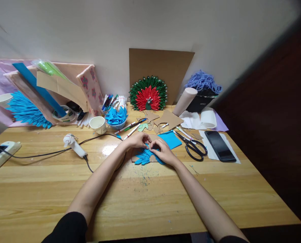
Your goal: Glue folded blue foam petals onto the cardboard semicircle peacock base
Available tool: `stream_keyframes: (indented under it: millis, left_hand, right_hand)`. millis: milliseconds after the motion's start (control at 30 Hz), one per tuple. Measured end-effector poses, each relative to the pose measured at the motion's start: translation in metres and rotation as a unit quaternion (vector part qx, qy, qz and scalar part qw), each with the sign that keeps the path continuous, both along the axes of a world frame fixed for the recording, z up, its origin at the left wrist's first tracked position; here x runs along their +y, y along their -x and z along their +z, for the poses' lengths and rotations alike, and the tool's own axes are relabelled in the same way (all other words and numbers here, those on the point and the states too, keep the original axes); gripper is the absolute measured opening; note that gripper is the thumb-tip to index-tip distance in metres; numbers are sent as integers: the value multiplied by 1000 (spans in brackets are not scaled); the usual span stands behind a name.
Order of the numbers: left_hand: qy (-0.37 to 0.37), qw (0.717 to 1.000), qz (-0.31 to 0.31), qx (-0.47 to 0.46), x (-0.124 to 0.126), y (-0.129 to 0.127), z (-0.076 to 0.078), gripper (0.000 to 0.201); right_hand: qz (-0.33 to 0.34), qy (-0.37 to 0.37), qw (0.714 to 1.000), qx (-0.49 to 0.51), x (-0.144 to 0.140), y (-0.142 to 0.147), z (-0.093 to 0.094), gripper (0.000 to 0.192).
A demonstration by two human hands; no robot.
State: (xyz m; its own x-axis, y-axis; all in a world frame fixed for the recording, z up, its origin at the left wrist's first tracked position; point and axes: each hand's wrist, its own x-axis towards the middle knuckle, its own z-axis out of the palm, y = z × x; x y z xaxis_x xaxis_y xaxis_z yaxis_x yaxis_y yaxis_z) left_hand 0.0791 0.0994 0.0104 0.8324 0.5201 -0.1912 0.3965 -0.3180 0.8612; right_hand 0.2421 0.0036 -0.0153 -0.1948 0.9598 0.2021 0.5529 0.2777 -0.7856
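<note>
My left hand [140, 139] and my right hand [163, 152] meet over a cardboard piece [153, 137] lying on the table. Overlapping pointed blue petals [143, 156] fan out across it, leaving a small bare cardboard patch at their lower middle. Thumbs and fingertips of both hands are pinched together at a blue petal [147, 146] near the top of the fan; the fingers partly hide it. The right hand's edge rests over the right-hand petals. Behind that hand lies a folded blue sheet [171, 139].
Black-handled scissors [194, 148] and a phone [220, 145] lie to the right. Leftward are a corded glue gun [75, 146], a paper cup [98, 125] and a bowl of blue petals [116, 117]. Markers and cardboard scraps [169, 118] lie behind, before a red-green peacock [148, 94].
</note>
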Motion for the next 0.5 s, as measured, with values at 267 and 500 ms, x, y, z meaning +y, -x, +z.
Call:
stream_keyframes:
  millis: [267,500]
  left_hand:
    - [-19,1000,3,6,0,0,-2,31]
    - [-61,998,-11,5,1,-1,-5,30]
  right_hand:
    - [-1,-4,1000,-5,1,0,0,3]
    - [-4,-5,1000,-23,1,1,-1,3]
